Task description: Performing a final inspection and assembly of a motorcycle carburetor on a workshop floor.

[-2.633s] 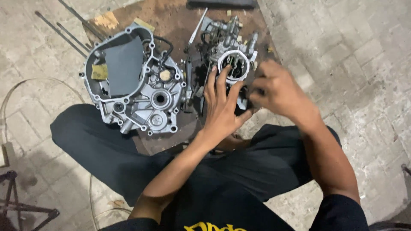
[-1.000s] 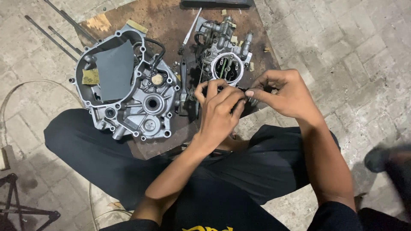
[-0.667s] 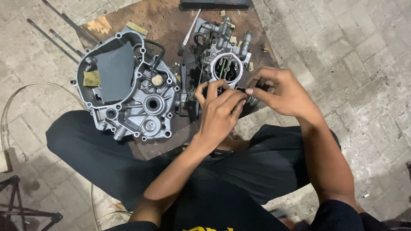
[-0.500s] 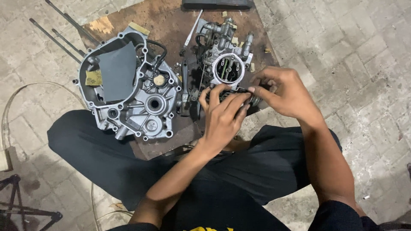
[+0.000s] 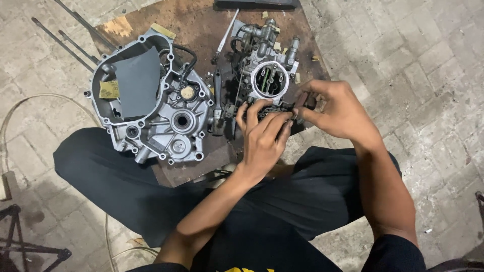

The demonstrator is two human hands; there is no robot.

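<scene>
Both hands' fingers (image 5: 282, 118) seemingly on the carburetor (image 5: 267, 83).

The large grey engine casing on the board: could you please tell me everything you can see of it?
The engine casing is a cast part of dull silver metal, lying flat on a brown wooden board left of the carburettor-like assembly. Bolt holes ring its edge, and round bores open in its lower half. A dark grey sheet lies in its upper recess, and a black hose curves at its top right. Neither hand touches it.
</scene>
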